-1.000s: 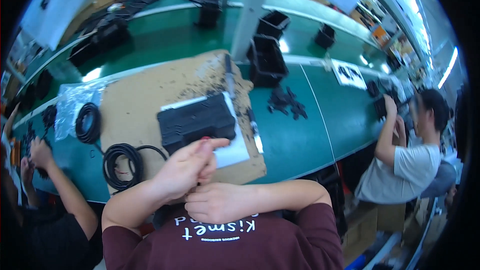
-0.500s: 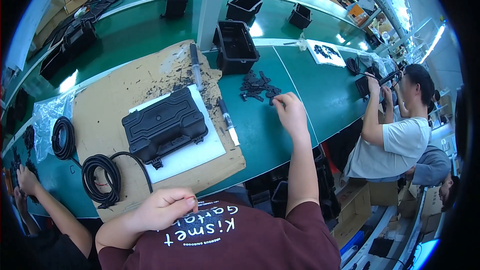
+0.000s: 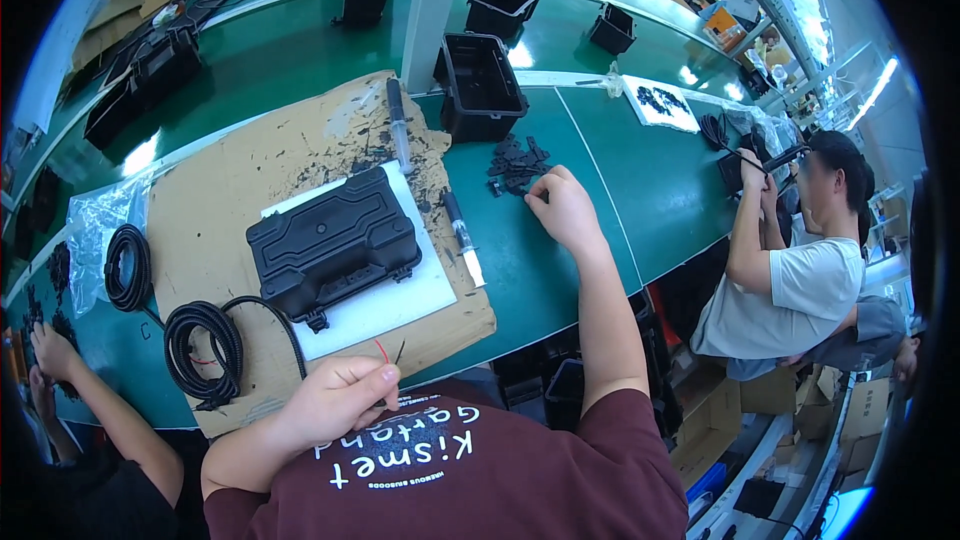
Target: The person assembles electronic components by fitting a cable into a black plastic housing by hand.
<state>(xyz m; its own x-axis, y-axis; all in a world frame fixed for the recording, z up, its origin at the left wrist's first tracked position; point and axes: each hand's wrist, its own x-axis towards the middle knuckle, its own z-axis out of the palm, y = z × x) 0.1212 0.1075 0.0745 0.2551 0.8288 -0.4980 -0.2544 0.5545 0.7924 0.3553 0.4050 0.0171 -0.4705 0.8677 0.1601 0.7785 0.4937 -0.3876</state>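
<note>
At the cardboard's (image 3: 220, 202) near edge, my left hand (image 3: 350, 395) pinches wires (image 3: 383, 351), red and dark tips poking out. My right hand (image 3: 532, 198), the nearer one, reaches the pile (image 3: 518, 162), thumb and forefinger close together; whether they grip a piece I cannot tell. The pile lies just past those fingertips, slightly left, pieces pointing every way, beyond the cardboard's right edge.

Case (image 3: 335, 240) on sheet (image 3: 433, 290), cable (image 3: 231, 342) left, parts (image 3: 517, 166) right
</note>
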